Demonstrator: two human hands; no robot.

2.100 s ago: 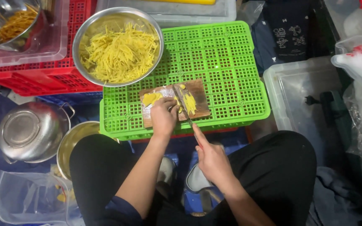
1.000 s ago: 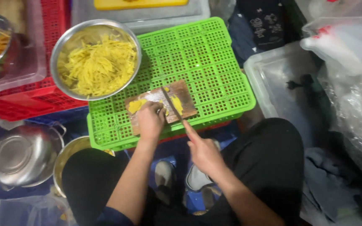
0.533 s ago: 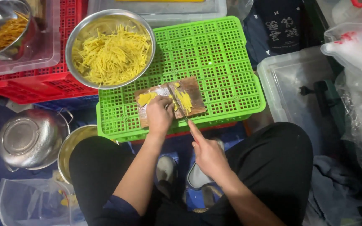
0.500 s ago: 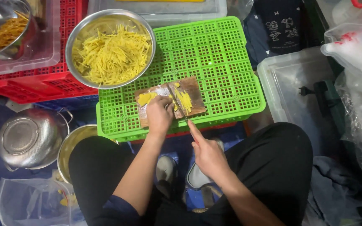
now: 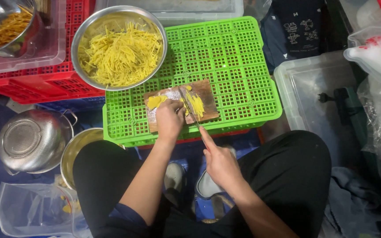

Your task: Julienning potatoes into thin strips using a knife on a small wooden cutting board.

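Food under left hand (image 5: 169, 120): covered by the fingers, shape unreadable
Knife (image 5: 189, 110) handle: buried in right hand (image 5: 219, 163)
Bowl at 10 o'clock (image 5: 5, 26): cut by top and left edges
Plastic bag at 3 o'clock (image 5: 375, 57): runs past right edge
Clear tub at 7 o'clock (image 5: 27, 213): contents too blurred to tell

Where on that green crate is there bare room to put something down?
The green crate is bare behind and to the right of the cutting board, up to its far and right edges. The front left is crowded: the left hand presses yellow slices on the board, the right hand holds the knife, and the steel bowl overlaps the far left corner.
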